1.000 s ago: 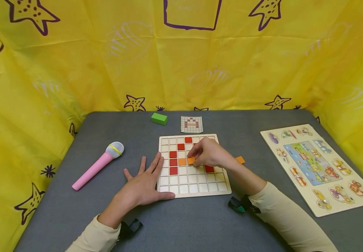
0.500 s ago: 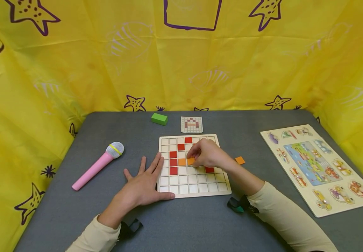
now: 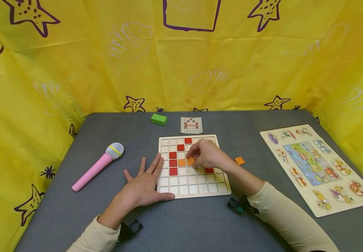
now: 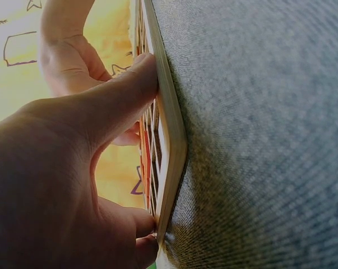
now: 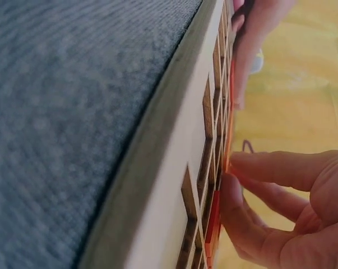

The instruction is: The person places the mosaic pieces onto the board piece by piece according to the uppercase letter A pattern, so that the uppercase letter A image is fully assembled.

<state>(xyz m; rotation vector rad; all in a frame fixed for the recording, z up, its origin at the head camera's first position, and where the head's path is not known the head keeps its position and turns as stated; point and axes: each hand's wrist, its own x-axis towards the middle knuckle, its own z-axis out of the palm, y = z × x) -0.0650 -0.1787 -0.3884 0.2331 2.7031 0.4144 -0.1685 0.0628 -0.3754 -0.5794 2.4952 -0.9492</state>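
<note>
A light wooden grid board (image 3: 200,189) lies on the grey table, with several red tiles (image 3: 173,163) and an orange tile (image 3: 182,162) seated in its cells. At the board's left edge my left hand (image 3: 144,185) is spread, fingers along the side and thumb on the front left corner. My right hand (image 3: 209,154) reaches over the middle and pinches a second orange tile (image 3: 190,161) at the cell right of the first one. In the right wrist view, thumb and finger tips (image 5: 236,162) meet low at the grid. The hand hides part of the board's right side.
A loose orange tile (image 3: 239,160) lies right of the board. Behind it are a pattern card (image 3: 191,125) and a green block (image 3: 159,119). A pink toy microphone (image 3: 96,168) is at left, a wooden picture puzzle (image 3: 320,171) at right. Yellow cloth (image 3: 181,70) surrounds the table.
The second orange tile, tilted a second ago, now lies flatter in its cell under my right hand's fingers. The right hand has shifted slightly left; my left hand has stayed put.
</note>
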